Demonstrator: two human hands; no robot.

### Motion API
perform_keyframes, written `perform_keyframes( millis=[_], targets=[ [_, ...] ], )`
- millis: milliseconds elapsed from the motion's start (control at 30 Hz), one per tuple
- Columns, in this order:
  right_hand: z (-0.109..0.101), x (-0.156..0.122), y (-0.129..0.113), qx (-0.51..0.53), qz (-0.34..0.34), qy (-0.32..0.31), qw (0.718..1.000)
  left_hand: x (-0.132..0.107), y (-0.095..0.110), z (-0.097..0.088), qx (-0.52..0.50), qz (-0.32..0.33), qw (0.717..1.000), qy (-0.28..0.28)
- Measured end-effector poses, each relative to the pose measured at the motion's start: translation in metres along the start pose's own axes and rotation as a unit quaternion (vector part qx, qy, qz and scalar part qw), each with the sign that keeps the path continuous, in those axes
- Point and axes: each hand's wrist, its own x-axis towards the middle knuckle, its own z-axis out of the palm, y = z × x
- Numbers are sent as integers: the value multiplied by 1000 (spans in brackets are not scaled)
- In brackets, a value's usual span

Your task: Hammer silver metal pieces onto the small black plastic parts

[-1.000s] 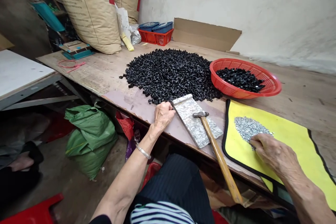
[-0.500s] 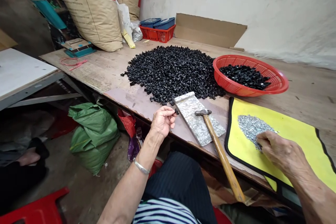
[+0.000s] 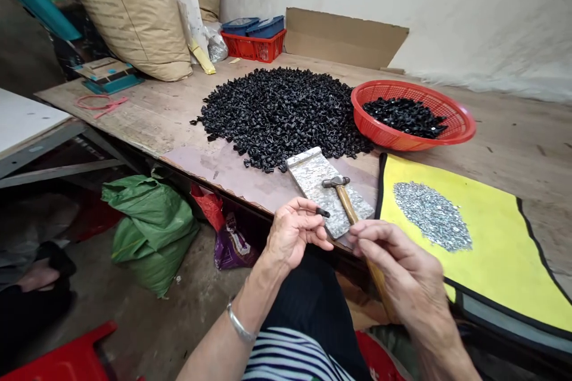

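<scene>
Between the thumb and fingers of my left hand (image 3: 292,233) is a small black plastic clip (image 3: 322,212), held out past the near edge of a speckled stone slab (image 3: 308,171). My right hand (image 3: 404,271) is pinched closed just to the right, over the handle of a hammer (image 3: 345,202). Whatever its fingertips hold is too small to make out. The hammer's head rests on the slab. Beyond the slab lies a large heap of black clips (image 3: 281,113). Small silvery metal pieces (image 3: 431,214) are spread on a yellow mat (image 3: 500,244) with black edging.
A red plastic basket (image 3: 462,125) with more black clips stands right of the heap. Behind are a red crate (image 3: 252,47) with blue containers, a cardboard sheet (image 3: 344,38) and large paper sacks (image 3: 129,12). A green sack (image 3: 147,232) stands on the floor at left.
My right hand has left the metal pieces and come leftward, close to my left hand. My left hand has moved slightly right and nearer me with the clip. The view has shifted a little.
</scene>
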Motion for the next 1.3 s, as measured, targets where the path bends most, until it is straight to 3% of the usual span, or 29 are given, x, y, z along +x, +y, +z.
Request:
perform_keyframes(
  millis=[167,333,500,633,767,900,1067,1300],
  targets=[
    [29,-1,11,108,49,31,992,-21,-13,5,54,44,996,55],
    [33,-1,17,81,37,13,996,-29,-19,7,99,77,987,103],
    [37,-4,25,107,89,32,990,-30,-23,7,101,84,985,107],
    [37,-1,27,110,85,43,989,-31,-25,8,93,81,986,116],
    [35,4,23,159,120,38,979,-31,-28,8,94,77,987,106],
    [34,6,19,220,192,-10,956,-31,-31,7,78,81,989,100],
    [34,4,15,240,229,-44,942,-33,-34,5,51,81,992,81],
    [39,1,8,252,215,5,943,-38,-32,2,33,89,995,19]
  ],
)
